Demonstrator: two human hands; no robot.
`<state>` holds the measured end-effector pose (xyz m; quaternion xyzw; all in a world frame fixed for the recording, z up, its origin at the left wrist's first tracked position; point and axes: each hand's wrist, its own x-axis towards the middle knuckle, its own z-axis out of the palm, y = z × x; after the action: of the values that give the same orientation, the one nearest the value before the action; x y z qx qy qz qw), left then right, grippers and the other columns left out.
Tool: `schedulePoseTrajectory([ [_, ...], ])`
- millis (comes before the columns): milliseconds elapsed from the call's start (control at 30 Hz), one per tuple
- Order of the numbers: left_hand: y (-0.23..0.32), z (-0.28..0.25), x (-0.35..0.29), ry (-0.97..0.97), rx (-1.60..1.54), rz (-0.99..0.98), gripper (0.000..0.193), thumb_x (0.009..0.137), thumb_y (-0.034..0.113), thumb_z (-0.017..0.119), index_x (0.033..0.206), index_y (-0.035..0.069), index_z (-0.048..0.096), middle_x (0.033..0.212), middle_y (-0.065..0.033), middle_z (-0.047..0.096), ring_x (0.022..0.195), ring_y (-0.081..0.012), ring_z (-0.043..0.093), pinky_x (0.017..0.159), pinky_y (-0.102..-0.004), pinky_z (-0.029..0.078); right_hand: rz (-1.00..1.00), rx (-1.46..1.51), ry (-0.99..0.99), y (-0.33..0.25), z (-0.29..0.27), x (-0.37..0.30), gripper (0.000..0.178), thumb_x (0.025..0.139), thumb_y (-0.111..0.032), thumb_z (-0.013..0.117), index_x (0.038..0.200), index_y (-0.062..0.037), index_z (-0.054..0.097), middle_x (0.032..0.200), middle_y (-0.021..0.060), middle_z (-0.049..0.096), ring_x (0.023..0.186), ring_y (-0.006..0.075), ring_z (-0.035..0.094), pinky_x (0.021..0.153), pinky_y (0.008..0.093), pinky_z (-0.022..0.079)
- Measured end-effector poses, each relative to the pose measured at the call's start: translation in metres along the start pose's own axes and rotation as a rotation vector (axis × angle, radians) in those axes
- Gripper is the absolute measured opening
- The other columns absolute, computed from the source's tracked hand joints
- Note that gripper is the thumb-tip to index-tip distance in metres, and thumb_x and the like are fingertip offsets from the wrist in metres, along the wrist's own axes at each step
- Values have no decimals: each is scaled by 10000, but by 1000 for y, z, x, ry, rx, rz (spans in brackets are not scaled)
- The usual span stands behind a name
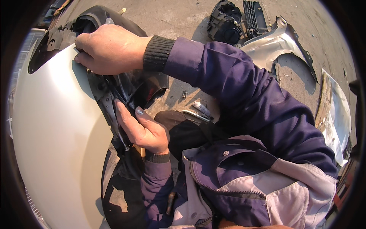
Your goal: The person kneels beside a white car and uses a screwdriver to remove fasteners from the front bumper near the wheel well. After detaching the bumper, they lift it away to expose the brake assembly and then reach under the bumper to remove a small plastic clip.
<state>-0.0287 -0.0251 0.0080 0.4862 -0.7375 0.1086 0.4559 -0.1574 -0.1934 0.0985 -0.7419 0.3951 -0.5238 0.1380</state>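
A large pearl-white car body panel (57,126) fills the left side, with a dark bracket (108,103) running along its inner edge. My right hand (110,49) is closed at the panel's upper edge, knuckles up. Its fingertips pinch together there, and what sits between them is too hidden to name. Lower down, my left hand (143,129) lies against the bracket, fingers stretched along it and thumb apart. Between the hands, glossy dark parts (127,86) show behind the panel edge. A black curved part (110,19) rises beyond my right hand.
On the concrete at the far right lie a black lamp housing (225,26), a black grille (254,17) and a silver fender (274,45). A broken white panel (337,118) is at the right. A small white bottle (201,108) and a metal-handled tool (196,115) lie near my knee.
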Motion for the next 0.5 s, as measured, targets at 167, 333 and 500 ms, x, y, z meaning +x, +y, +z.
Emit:
schedulePoseTrajectory([
  [167, 9, -1, 1, -13, -17, -52, 469, 1126, -6, 536, 1572, -150, 528, 1510, -338, 641, 1375, -479, 666, 1178, -502, 527, 36, -9, -34, 2, 2, 3, 384, 1077, -361, 660, 1083, 11, 757, 879, 245, 782, 853, 447, 783, 827, 529, 637],
  [333, 15, 1, 0, -15, 22, -39, 459, 1129, -13, 507, 1565, -153, 533, 1529, -338, 627, 1387, -475, 659, 1202, -499, 507, 7, 2, -32, 2, 1, 2, 370, 1085, -350, 649, 1105, 7, 744, 896, 249, 784, 859, 458, 779, 845, 536, 634],
  [500, 15, 2, 1, 2, 42, -53, 452, 1128, -13, 503, 1556, -156, 538, 1520, -342, 628, 1395, -472, 653, 1202, -500, 503, -41, 45, -59, 2, -3, 2, 367, 1090, -347, 641, 1112, 5, 742, 934, 251, 791, 887, 455, 780, 848, 536, 632],
])
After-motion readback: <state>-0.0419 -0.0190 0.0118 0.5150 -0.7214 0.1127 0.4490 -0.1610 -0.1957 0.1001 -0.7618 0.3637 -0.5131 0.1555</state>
